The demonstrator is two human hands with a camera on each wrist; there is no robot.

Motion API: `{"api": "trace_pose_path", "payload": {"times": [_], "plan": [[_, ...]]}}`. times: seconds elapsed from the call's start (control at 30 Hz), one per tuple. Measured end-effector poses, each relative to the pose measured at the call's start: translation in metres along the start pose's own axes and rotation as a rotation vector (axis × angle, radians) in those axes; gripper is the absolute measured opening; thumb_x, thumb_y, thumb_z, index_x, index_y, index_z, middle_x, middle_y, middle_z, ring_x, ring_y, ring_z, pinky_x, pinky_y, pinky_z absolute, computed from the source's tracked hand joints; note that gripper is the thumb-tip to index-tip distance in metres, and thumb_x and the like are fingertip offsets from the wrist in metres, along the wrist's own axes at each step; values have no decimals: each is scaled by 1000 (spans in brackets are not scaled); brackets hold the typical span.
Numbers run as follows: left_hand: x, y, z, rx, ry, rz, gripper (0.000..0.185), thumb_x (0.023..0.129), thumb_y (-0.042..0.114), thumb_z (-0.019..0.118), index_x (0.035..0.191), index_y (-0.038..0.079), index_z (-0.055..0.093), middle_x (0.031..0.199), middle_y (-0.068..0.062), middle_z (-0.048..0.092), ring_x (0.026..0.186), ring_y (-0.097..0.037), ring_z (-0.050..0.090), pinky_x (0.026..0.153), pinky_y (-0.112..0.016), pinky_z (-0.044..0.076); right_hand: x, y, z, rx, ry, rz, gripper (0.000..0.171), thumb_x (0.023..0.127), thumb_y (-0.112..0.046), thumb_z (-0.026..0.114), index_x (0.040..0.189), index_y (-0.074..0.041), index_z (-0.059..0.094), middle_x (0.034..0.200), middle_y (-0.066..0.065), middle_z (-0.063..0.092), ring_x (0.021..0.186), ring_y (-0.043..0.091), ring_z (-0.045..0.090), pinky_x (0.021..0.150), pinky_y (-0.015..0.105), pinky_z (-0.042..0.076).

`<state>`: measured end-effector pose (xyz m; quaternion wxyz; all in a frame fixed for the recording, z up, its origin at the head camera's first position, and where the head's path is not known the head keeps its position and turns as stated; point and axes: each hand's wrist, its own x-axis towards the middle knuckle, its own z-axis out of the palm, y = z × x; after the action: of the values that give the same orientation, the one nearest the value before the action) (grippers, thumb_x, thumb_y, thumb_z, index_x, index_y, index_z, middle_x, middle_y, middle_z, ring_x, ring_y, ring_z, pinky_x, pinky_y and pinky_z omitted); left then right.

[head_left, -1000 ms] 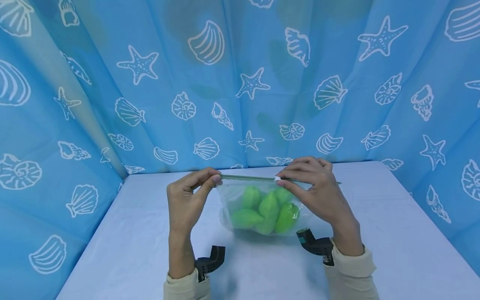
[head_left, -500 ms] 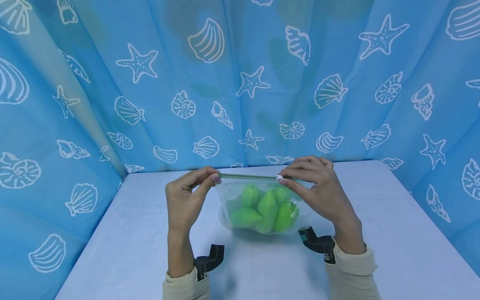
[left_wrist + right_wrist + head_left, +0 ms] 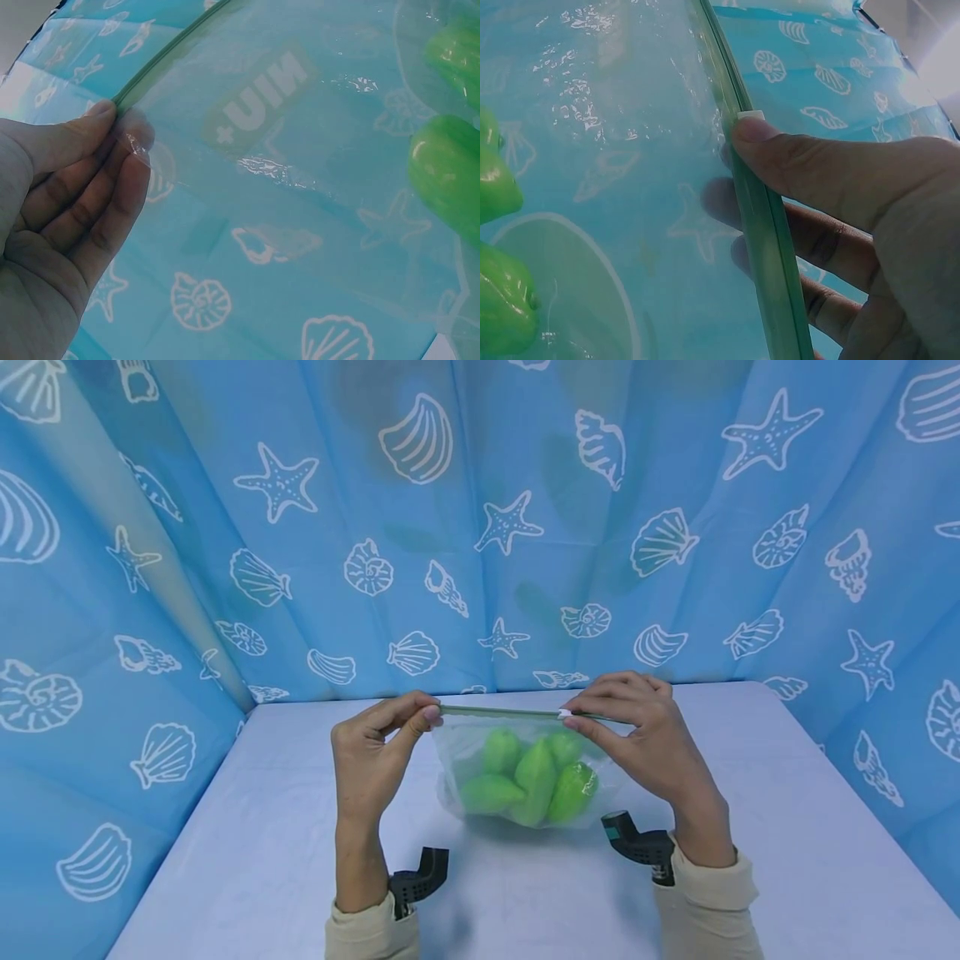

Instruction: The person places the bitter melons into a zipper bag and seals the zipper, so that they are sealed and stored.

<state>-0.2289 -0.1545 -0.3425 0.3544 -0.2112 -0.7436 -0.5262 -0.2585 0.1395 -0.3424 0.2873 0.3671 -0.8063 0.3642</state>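
Note:
A clear zip bag (image 3: 467, 747) with a green top strip holds several green mangoes (image 3: 537, 768) and hangs upright between both hands. My left hand (image 3: 371, 760) pinches the strip's left end between thumb and fingers. My right hand (image 3: 645, 735) grips the white slider (image 3: 565, 714) on the strip, right of the bag's middle. In the right wrist view, the thumb presses by the slider (image 3: 751, 115) while other fingers show behind the clear film. In the left wrist view, mirrored lettering (image 3: 259, 101) shows through the film above the fingers.
The bag's base is over a white-covered table (image 3: 525, 893). A blue curtain (image 3: 480, 568) with white shells and starfish surrounds the table's back and sides. Black wrist mounts (image 3: 420, 877) sit by both sleeves.
The right hand and the white slider have moved a little to the right along the strip. My left hand keeps its hold at the left end, almost still.

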Motion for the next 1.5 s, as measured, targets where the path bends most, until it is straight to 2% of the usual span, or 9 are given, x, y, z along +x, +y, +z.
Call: {"api": "trace_pose_path", "payload": {"times": [0.97,1.5], "plan": [[1,-3,-1,25,8,-16,12,80,15,70,92,13,73,81,6,69,72,-12,65,68,-28,52,-3,10,-3,7,4,37,24,76,-14,75,98,-24,72,94,-11,65,99,13,52,89,51,27],[1,-4,-3,5,9,-15,13,79,12,71,92,13,73,80,4,69,73,-13,65,69,-28,52,-4,14,-5,16,5,39,25,76,-11,74,99,-22,72,94,-9,65,96,13,53,86,47,28]]}}
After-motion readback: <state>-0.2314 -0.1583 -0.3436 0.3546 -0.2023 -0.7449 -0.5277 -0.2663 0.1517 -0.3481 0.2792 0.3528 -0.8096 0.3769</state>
